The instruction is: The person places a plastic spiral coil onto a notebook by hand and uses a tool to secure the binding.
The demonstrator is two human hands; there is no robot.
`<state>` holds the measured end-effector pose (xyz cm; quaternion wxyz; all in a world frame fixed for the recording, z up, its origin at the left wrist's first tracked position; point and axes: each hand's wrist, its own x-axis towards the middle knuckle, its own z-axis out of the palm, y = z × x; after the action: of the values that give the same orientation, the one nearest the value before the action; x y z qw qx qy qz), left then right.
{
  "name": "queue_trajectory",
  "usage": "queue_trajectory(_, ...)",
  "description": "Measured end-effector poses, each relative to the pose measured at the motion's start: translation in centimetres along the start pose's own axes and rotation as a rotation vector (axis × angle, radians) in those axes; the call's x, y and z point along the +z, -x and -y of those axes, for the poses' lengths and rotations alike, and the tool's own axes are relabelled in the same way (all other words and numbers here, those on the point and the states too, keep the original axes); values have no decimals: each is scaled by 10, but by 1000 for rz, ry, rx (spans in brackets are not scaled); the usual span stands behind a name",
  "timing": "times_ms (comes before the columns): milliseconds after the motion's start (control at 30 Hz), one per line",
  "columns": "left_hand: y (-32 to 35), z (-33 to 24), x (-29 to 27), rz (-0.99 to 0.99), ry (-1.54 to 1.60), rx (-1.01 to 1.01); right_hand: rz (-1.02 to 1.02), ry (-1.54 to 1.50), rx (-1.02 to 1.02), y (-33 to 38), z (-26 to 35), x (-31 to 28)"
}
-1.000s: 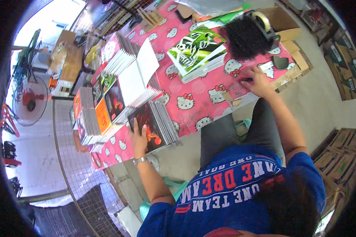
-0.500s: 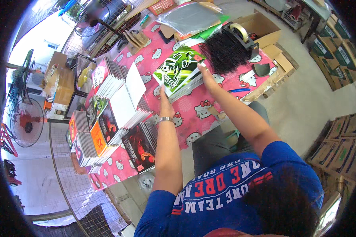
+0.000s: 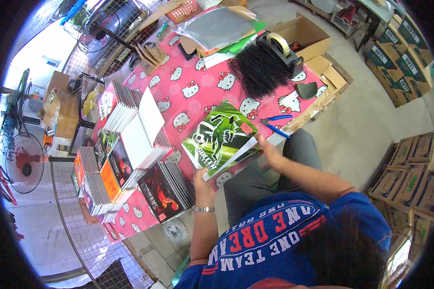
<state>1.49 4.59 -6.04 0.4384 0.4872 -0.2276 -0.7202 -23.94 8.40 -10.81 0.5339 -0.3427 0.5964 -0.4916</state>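
Plainly, the table [image 3: 185,89] dominates, its pink patterned cloth reaching away ahead of the fingers and its near edge slanting past close beside them. Well beyond the right fingers stands an open cardboard box [image 3: 304,31]; nearer to them, on the table, sits a black bristly bundle [image 3: 258,70]. To the left of the left fingers are spiral notebooks in stacks: the white-paged notebooks [image 3: 136,139] farther off, the dark notebooks [image 3: 156,192] nearer.

The green notebooks [image 3: 222,137] are between the two hands, at the table's near edge. Their long axis runs slantwise, the cover's top pointing ahead and to the right, its bottom toward the left fingers. The left hand [image 3: 203,185] pinches the near corner, the right hand [image 3: 271,153] grips the right-hand side; most fingers are hidden by the stack, so how they spread underneath I cannot tell. Open cloth lies ahead of the fingers, up to the bundle; leftward, the dark notebooks leave a narrower gap. Just ahead of the right fingers rests a blue-handled tool [image 3: 280,117], its handles apart.
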Motion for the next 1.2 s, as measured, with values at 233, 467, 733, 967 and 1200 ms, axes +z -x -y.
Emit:
queue_trajectory(233, -13, -52, 61, -408, -1330, 1031, -696, 643, -653, -153, 95, -86)
queue_trajectory(467, -115, -78, 125, 234, -1645, 405, -680, 1156, -365, -227, 105, -81)
queue_trajectory(733, -118, -86, 104, 248, -1413, 533, -684, 920, -559, -220, 149, -124)
queue_trajectory(967, -3, -131, 141, 340, -1568, 892, -532, 688, -647, -176, 189, -118)
queue_trajectory(1200, 58, -93, 126, 201, -1751, 1393, -29, 51, -646, 37, 144, -52)
